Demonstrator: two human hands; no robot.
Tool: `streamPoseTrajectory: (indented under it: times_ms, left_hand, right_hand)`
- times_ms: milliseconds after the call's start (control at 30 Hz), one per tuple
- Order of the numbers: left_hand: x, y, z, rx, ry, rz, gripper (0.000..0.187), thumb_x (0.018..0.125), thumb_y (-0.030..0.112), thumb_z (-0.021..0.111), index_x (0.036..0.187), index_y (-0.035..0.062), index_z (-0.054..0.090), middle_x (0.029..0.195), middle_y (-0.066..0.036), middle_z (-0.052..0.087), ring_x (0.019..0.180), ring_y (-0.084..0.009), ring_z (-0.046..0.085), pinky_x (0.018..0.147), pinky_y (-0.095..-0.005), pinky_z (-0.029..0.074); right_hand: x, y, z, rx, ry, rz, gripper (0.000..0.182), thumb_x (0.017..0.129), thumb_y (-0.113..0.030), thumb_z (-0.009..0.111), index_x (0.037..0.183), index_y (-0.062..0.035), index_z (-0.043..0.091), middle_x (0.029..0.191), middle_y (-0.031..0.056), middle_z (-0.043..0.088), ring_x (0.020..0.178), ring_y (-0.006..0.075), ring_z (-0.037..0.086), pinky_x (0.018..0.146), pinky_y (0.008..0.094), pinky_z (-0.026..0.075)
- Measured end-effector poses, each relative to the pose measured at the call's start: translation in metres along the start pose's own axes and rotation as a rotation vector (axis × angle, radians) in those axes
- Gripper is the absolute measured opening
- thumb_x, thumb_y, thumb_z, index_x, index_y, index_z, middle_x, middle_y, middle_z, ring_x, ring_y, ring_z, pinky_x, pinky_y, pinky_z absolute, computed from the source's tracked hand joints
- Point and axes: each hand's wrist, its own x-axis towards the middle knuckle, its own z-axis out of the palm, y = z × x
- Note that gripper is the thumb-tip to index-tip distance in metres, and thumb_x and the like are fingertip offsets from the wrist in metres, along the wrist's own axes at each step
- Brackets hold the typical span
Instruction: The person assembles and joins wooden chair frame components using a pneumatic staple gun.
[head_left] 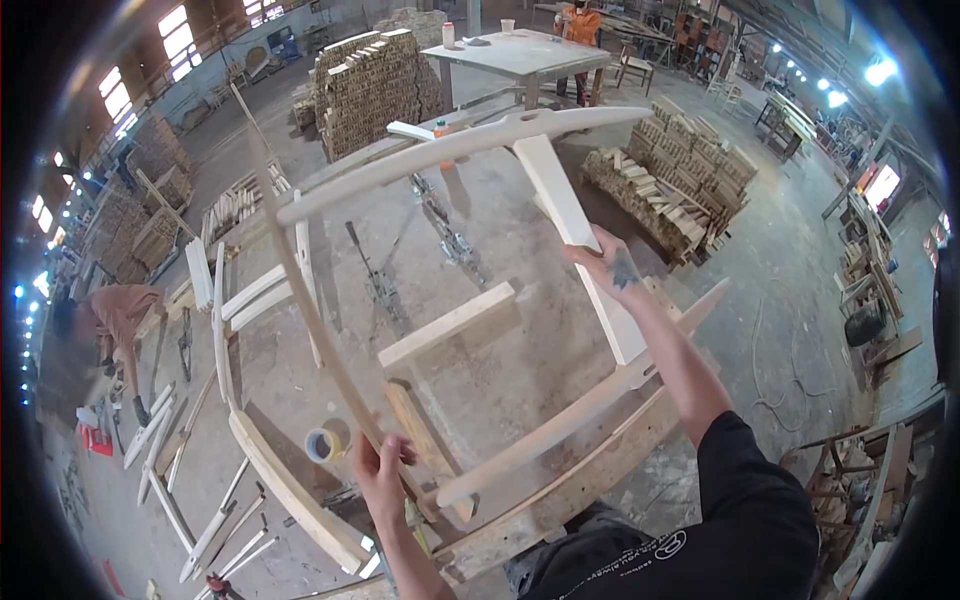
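Note:
My right hand is closed around the edge of a flat pale wooden board. That board spans between two curved wooden pieces, an upper one with a notch and a lower one nearer my body. On the left, a long thin wooden rail runs up past the end of the upper curved piece; my left hand has its fingers curled around its near part. Within the frame's outline, a short pale wooden block and a darker wooden strip lie below. A tape roll sits beside the rail.
Metal clamps lie past the block. Joined curved wooden parts are at left, where a person bends over loose pieces. Stacked wood, another stack and a white-topped table stand beyond; another person is behind it.

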Motion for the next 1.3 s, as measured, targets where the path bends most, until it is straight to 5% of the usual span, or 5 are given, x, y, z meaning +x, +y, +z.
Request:
streamPoseTrajectory:
  times_ms: [167,400,567,767,1300]
  left_hand:
    - [0.035,-0.047,0.084,0.125,-0.034,-0.114,0.035,0.101,0.014,0.062,0.132,0.0,0.056,0.071,-0.002,0.057,0.058,-0.0101,0.056,0.053,-0.0265,0.047]
    - [0.147,-0.113,0.193,0.127,0.007,-0.191,0.028,0.104,0.02,0.061,0.122,-0.001,0.059,0.069,-0.002,0.057,0.052,-0.0107,0.055,0.048,-0.0271,0.048]
    - [0.292,-0.103,0.251,0.08,0.037,-0.085,0.029,0.104,0.032,0.061,0.095,0.005,0.058,0.066,-0.002,0.055,0.052,-0.0107,0.054,0.045,-0.0268,0.043]
    - [0.48,-0.083,0.303,0.201,0.112,-0.026,0.033,0.102,0.031,0.063,0.082,0.0051,0.055,0.066,-0.003,0.055,0.051,-0.0143,0.054,0.047,-0.0316,0.045]
    - [0.662,-0.2,0.284,0.247,0.001,-0.356,0.046,0.099,0.035,0.065,0.124,-0.0035,0.057,0.091,-0.011,0.06,0.073,-0.0206,0.063,0.063,-0.0327,0.058]
  right_hand:
    - [0.023,0.181,-0.026,-0.464,0.184,-0.024,0.065,0.077,-0.038,0.085,0.125,-0.0008,0.065,0.108,0.0192,0.073,0.1,0.0322,0.071,0.089,0.041,0.054]
    - [0.14,0.213,-0.045,-0.225,0.158,0.185,0.051,0.076,-0.035,0.079,0.113,-0.0022,0.069,0.095,0.0163,0.074,0.092,0.0262,0.071,0.083,0.0398,0.055]
    - [0.337,0.224,-0.048,-0.324,0.018,-0.214,0.06,0.079,-0.041,0.082,0.118,0.0002,0.064,0.106,0.0149,0.073,0.096,0.0243,0.07,0.084,0.0381,0.055]
    - [0.516,0.26,0.011,-0.457,0.113,-0.218,0.062,0.074,-0.036,0.074,0.123,-0.0045,0.052,0.118,0.0261,0.067,0.115,0.0436,0.063,0.097,0.0484,0.051]
    - [0.556,0.38,0.107,-0.451,0.021,-0.371,0.074,0.086,-0.054,0.073,0.141,-0.0089,0.051,0.128,0.0189,0.067,0.123,0.0363,0.062,0.107,0.0499,0.047]
